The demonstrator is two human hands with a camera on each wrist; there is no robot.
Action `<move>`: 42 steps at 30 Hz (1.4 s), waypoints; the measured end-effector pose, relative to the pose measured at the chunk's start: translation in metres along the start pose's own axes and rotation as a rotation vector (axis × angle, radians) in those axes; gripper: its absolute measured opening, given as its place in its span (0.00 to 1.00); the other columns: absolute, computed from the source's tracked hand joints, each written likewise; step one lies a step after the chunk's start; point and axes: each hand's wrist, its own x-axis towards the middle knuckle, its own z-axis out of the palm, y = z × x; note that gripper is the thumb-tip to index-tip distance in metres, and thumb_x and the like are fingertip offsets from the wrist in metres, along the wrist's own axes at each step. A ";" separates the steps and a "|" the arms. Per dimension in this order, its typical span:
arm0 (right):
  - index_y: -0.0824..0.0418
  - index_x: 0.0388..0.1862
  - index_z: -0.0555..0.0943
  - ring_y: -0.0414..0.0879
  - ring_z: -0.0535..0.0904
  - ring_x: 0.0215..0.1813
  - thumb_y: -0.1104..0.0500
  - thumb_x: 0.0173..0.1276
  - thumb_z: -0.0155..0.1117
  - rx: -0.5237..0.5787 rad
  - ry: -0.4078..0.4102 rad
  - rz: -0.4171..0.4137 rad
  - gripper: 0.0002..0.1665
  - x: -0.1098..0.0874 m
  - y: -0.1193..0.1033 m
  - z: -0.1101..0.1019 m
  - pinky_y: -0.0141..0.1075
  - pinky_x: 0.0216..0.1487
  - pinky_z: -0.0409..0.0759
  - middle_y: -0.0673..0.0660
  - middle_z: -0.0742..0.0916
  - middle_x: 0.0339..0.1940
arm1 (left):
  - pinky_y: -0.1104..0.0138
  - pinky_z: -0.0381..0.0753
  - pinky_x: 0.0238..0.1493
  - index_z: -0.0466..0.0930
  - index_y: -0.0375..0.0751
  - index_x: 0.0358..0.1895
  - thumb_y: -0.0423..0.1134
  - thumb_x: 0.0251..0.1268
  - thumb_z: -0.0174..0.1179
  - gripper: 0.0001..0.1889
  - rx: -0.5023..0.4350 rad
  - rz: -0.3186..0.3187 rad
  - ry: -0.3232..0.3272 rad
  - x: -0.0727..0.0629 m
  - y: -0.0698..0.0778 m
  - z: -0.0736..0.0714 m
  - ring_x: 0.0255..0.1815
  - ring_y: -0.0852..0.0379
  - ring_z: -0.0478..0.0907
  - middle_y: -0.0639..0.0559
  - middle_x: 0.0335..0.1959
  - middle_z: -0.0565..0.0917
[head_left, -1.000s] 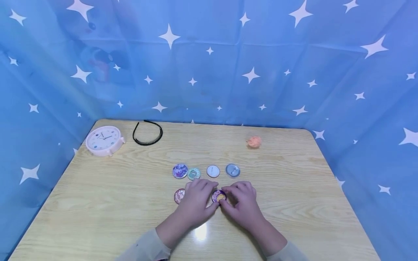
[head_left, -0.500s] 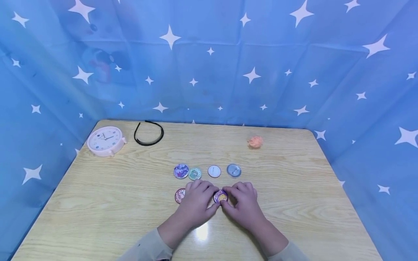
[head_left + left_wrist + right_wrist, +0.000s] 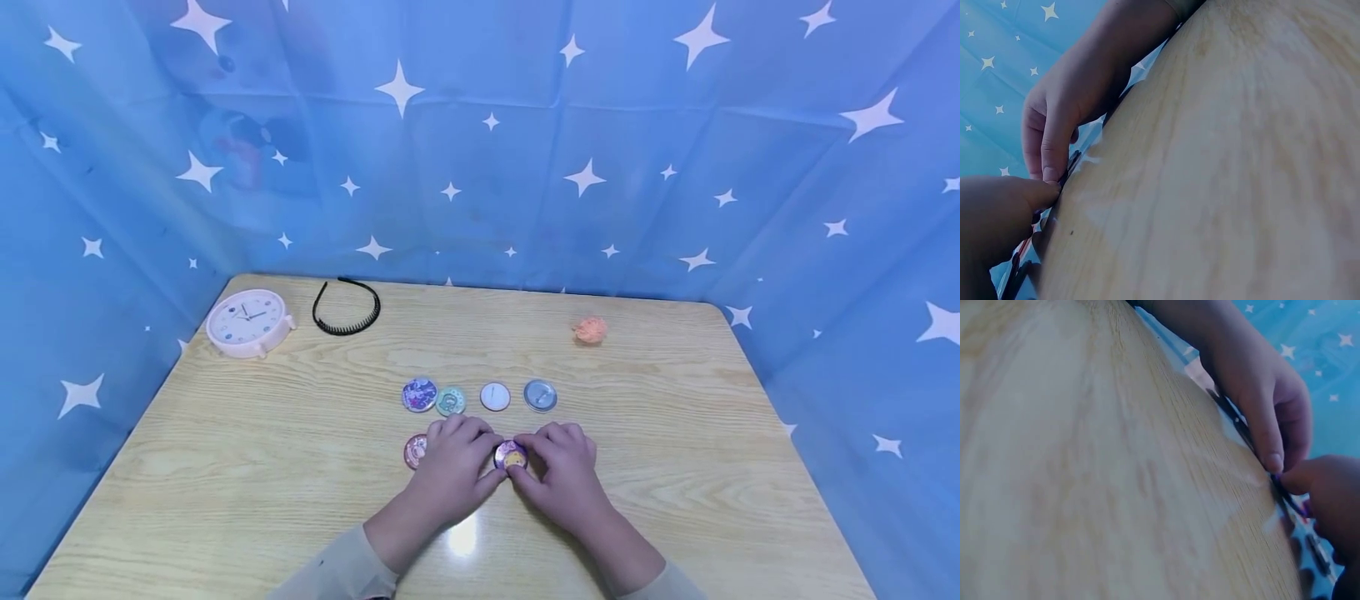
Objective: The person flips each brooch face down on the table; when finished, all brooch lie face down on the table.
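Purple badge (image 3: pixel 511 455) in both hands' (image 3: pixel 562 471) clamped fingers (image 3: pixel 537 446), red badge (image 3: pixel 414 451) partly behind left hand (image 3: pixel 453 467)

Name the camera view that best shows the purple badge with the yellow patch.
Head view: it looks down on the purple badge and its printed face. Both wrist views skim the tabletop, showing at most its edge, indistinctly.

Pretty much all blue fabric (image 3: pixel 517 208) back there, kinda creased, with white four-pointed stars (image 3: pixel 400 88) all over and a faded cartoon print (image 3: pixel 243 142) on the left. It also runs down both sides of a pale wood-grain table (image 3: pixel 675 517), rounded back corners, bright glare spot (image 3: pixel 462 536) near the front.
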 end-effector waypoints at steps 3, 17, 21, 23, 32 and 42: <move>0.55 0.48 0.91 0.41 0.69 0.45 0.53 0.53 0.87 0.016 0.006 0.007 0.24 0.000 -0.001 0.000 0.48 0.50 0.61 0.44 0.84 0.38 | 0.51 0.68 0.61 0.87 0.51 0.58 0.58 0.70 0.69 0.21 0.006 -0.001 -0.022 0.000 0.000 -0.001 0.59 0.54 0.73 0.57 0.54 0.84; 0.55 0.47 0.90 0.34 0.70 0.38 0.62 0.54 0.85 0.073 0.072 -0.025 0.21 -0.004 0.001 -0.004 0.44 0.47 0.64 0.33 0.79 0.28 | 0.56 0.67 0.57 0.84 0.52 0.58 0.55 0.70 0.71 0.20 -0.049 0.034 0.008 0.003 0.004 0.006 0.48 0.59 0.77 0.60 0.50 0.89; 0.55 0.48 0.89 0.33 0.70 0.37 0.62 0.56 0.85 0.082 0.073 -0.032 0.20 -0.002 0.000 -0.005 0.44 0.47 0.65 0.33 0.79 0.29 | 0.56 0.68 0.56 0.84 0.51 0.58 0.53 0.68 0.72 0.20 -0.038 0.052 0.030 0.003 0.002 0.005 0.47 0.59 0.78 0.60 0.50 0.90; 0.55 0.48 0.89 0.33 0.70 0.37 0.63 0.57 0.84 0.089 0.070 -0.036 0.20 -0.001 -0.001 -0.003 0.44 0.47 0.65 0.33 0.79 0.28 | 0.56 0.68 0.56 0.84 0.51 0.58 0.53 0.68 0.72 0.20 -0.035 0.046 0.027 0.003 0.001 0.004 0.47 0.59 0.78 0.60 0.50 0.90; 0.54 0.48 0.89 0.31 0.69 0.35 0.64 0.58 0.83 0.092 0.071 -0.021 0.19 0.000 0.000 0.001 0.44 0.47 0.65 0.30 0.78 0.28 | 0.58 0.67 0.54 0.84 0.52 0.57 0.52 0.68 0.72 0.19 -0.038 0.037 0.047 0.001 0.000 0.004 0.42 0.61 0.76 0.63 0.44 0.89; 0.50 0.43 0.88 0.31 0.68 0.33 0.64 0.63 0.79 0.133 0.094 -0.019 0.13 0.001 0.000 0.000 0.43 0.46 0.64 0.30 0.77 0.26 | 0.59 0.67 0.53 0.83 0.53 0.51 0.48 0.67 0.73 0.14 -0.048 0.042 0.059 0.002 0.000 0.004 0.37 0.64 0.71 0.72 0.29 0.76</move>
